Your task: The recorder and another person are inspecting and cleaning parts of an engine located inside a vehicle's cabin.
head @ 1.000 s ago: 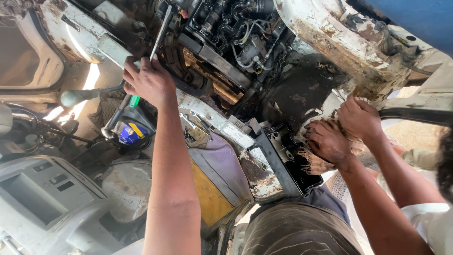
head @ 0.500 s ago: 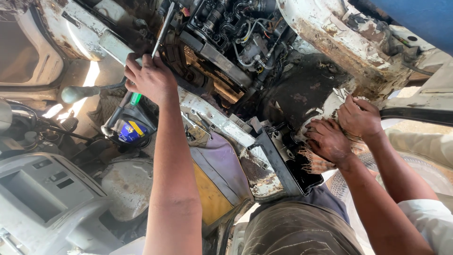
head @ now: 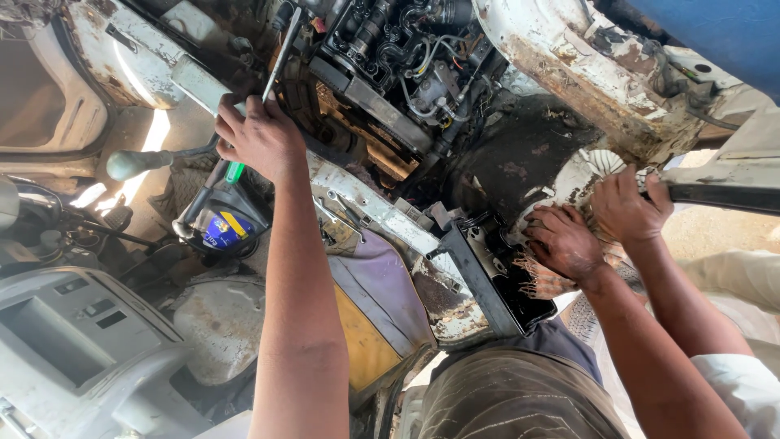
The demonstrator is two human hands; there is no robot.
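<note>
Left hand [head: 258, 136] clenched on slim steel wrench [head: 280, 55], above greasy engine [head: 390, 57]; right hand unseen.

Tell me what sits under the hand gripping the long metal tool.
Below the left hand on the long metal tool stand a green-capped plastic bottle and a gear lever knob. The hand covers the tool's lower end, so what it touches cannot be seen.

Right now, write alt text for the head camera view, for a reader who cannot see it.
A person's left hand grips a long metal tool over an exposed, grimy vehicle engine. At right, a co-worker's two hands work a frayed rag against rusted bodywork.
</note>
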